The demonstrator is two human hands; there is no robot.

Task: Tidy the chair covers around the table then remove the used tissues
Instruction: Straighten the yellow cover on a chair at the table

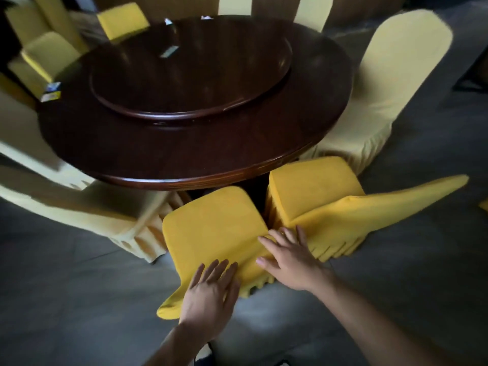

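Head view, looking down at two bare hands on a deep-yellow chair cover (211, 228) at the near edge of a round dark wood table (184, 149). Left hand (211, 294) lies flat on the cover's near part, fingers straight and spread, palm down, pinching nothing. Right hand (287, 260) sits just right of the left, also flat, fingers splayed onto the fabric where it folds over; thumb points left toward the left hand. Both hands pressing cloth, neither one curled around it.

Just right of the right hand, a second deep-yellow covered chair (314, 186), its fabric stretched out to a long point further right; its pleated skirt (332, 247) hangs right beside the right fingers. Left of the left hand, a pale-yellow covered chair (87, 207), blurred. Far right and beyond the hands, another pale-yellow chair (390, 83) stands against the table edge.

Beyond both hands, mid-table, a round lazy Susan (190, 75) of the same dark wood. Tissues: two small white crumpled bits at the table's far rim, well away from both hands — one (168, 21), another (206, 17); too small to say more. A small blue-and-yellow box (51, 92) sits at the table's left edge. Grey floor (79, 299) under everything.
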